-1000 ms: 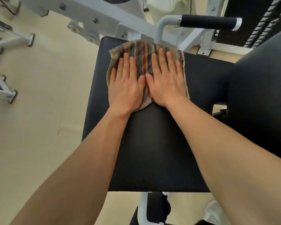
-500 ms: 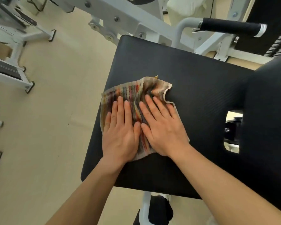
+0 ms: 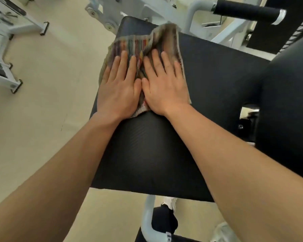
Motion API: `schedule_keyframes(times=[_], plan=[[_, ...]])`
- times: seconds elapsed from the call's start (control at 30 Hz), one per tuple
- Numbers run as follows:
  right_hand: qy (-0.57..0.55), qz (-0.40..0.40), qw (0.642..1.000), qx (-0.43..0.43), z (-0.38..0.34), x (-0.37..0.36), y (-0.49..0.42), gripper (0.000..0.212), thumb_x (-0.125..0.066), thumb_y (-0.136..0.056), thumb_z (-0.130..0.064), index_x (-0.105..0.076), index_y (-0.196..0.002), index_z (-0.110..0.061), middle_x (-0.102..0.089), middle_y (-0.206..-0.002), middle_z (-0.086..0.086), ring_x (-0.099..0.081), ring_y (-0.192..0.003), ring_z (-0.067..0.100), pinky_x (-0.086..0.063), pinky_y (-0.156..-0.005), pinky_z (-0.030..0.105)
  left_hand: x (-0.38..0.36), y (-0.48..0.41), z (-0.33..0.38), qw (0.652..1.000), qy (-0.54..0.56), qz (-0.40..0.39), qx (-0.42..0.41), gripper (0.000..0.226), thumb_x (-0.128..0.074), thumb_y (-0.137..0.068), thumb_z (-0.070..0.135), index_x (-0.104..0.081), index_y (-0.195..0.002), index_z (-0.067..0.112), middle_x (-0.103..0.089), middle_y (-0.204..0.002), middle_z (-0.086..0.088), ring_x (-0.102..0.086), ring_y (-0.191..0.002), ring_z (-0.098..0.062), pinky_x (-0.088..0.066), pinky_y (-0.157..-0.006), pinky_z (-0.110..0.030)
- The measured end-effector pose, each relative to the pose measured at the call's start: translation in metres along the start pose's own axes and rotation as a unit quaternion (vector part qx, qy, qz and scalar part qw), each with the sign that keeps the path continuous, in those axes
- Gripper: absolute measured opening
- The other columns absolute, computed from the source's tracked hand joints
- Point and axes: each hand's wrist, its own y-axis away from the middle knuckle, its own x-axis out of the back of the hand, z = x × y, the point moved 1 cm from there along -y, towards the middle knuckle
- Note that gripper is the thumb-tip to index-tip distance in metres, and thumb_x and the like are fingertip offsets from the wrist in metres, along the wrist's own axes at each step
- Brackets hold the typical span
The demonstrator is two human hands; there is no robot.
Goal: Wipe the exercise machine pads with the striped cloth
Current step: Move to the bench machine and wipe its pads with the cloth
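Note:
The striped cloth [image 3: 138, 44] lies spread on the black seat pad [image 3: 156, 151] of the exercise machine, up near the pad's far left corner. My left hand [image 3: 118, 86] presses flat on the cloth's left half, fingers straight. Beside it, thumbs nearly touching, my right hand [image 3: 164, 82] presses flat on the right half. The cloth's far edge is rumpled and blurred against the white frame. A second black pad [image 3: 287, 105], the backrest, rises at the right.
The white machine frame [image 3: 147, 7] runs across the top, with a black foam handle [image 3: 245, 10] at the upper right. Other white equipment [image 3: 5, 49] stands on the beige floor at the left. A white post [image 3: 148, 215] sits under the seat's near edge.
Both hands slid the cloth toward me half a second ago, then pushed it back up the seat pad to the far left corner. Fingers stayed flat throughout.

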Motion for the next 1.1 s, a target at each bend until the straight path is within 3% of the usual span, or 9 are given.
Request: schedule_keyframes(times=[0.2, 0.3, 0.47, 0.53, 0.77, 0.87, 0.97, 1.1], plan=[[-0.028, -0.044, 0.997, 0.06, -0.046, -0.034, 0.167, 0.063, -0.023, -0.106, -0.049, -0.01, -0.163, -0.024, -0.002, -0.172, 0.003, -0.001, -0.159, 0.024, -0.008, -0.127, 0.05, -0.008, 0.178, -0.008, 0.998, -0.021, -0.044, 0.043, 0.067, -0.018, -0.106, 0.042, -0.004, -0.162, 0.008, 0.001, -0.169, -0.016, 0.002, -0.157, -0.028, -0.009, -0.127, -0.047], [-0.029, -0.054, 0.995, 0.073, -0.041, -0.042, 0.203, 0.062, -0.028, -0.106, -0.049, -0.015, -0.163, -0.026, -0.007, -0.171, 0.002, -0.007, -0.159, 0.023, -0.015, -0.126, 0.05, -0.015, 0.209, 0.005, 0.996, -0.022, -0.06, 0.055, 0.067, -0.015, -0.106, 0.041, -0.001, -0.161, 0.007, 0.004, -0.169, -0.017, 0.003, -0.157, -0.03, -0.014, -0.126, -0.051], [-0.022, -0.052, 0.997, -0.046, 0.002, -0.03, 0.177, 0.067, -0.017, -0.104, -0.055, 0.0, -0.163, -0.027, 0.005, -0.171, 0.002, 0.004, -0.159, 0.022, -0.001, -0.128, 0.046, -0.019, 0.164, 0.042, 0.998, -0.015, -0.056, 0.011, 0.068, -0.017, -0.107, 0.046, -0.002, -0.162, 0.009, 0.002, -0.17, -0.016, 0.001, -0.157, -0.03, -0.013, -0.126, -0.05], [-0.005, -0.045, 0.994, -0.098, 0.026, -0.022, 0.156, 0.067, -0.012, -0.104, -0.054, 0.003, -0.162, -0.026, 0.006, -0.171, 0.003, 0.005, -0.158, 0.022, -0.001, -0.128, 0.048, -0.02, 0.13, 0.065, 0.999, -0.003, -0.05, -0.011, 0.067, -0.018, -0.108, 0.047, -0.002, -0.162, 0.011, 0.002, -0.17, -0.013, 0.002, -0.157, -0.028, -0.01, -0.127, -0.047], [-0.016, 0.029, 0.978, -0.205, 0.116, 0.005, 0.055, 0.064, -0.014, -0.105, -0.049, -0.002, -0.163, -0.026, 0.003, -0.172, 0.002, 0.002, -0.159, 0.022, -0.001, -0.128, 0.047, -0.023, -0.013, 0.141, 0.998, 0.051, -0.005, -0.037, 0.064, -0.019, -0.107, 0.044, -0.007, -0.162, 0.015, -0.001, -0.17, -0.01, 0.0, -0.157, -0.026, -0.005, -0.127, -0.046], [-0.035, 0.064, 0.96, -0.269, 0.135, 0.012, 0.036, 0.062, -0.015, -0.106, -0.046, -0.004, -0.163, -0.024, 0.002, -0.172, 0.004, 0.002, -0.159, 0.023, -0.001, -0.128, 0.047, -0.02, -0.061, 0.165, 0.995, 0.055, -0.021, -0.077, 0.063, -0.017, -0.106, 0.044, -0.006, -0.162, 0.017, 0.0, -0.171, -0.008, 0.001, -0.157, -0.025, -0.002, -0.127, -0.044], [-0.05, 0.07, 0.947, -0.308, 0.131, 0.011, 0.041, 0.063, -0.017, -0.107, -0.045, -0.003, -0.163, -0.021, 0.003, -0.172, 0.006, 0.003, -0.159, 0.025, 0.0, -0.128, 0.046, -0.022, -0.066, 0.165, 0.991, 0.041, -0.023, -0.124, 0.062, -0.016, -0.106, 0.046, -0.008, -0.162, 0.021, -0.003, -0.171, -0.007, -0.001, -0.157, -0.026, -0.003, -0.127, -0.046], [-0.067, 0.065, 0.944, -0.318, 0.096, -0.004, 0.094, 0.066, -0.018, -0.107, -0.046, 0.001, -0.163, -0.017, 0.006, -0.171, 0.01, 0.006, -0.158, 0.027, -0.005, -0.128, 0.049, -0.028, -0.007, 0.144, 0.985, 0.032, 0.003, -0.171, 0.06, -0.018, -0.107, 0.047, -0.016, -0.162, 0.024, -0.012, -0.17, -0.007, -0.011, -0.157, -0.027, -0.012, -0.126, -0.048]])
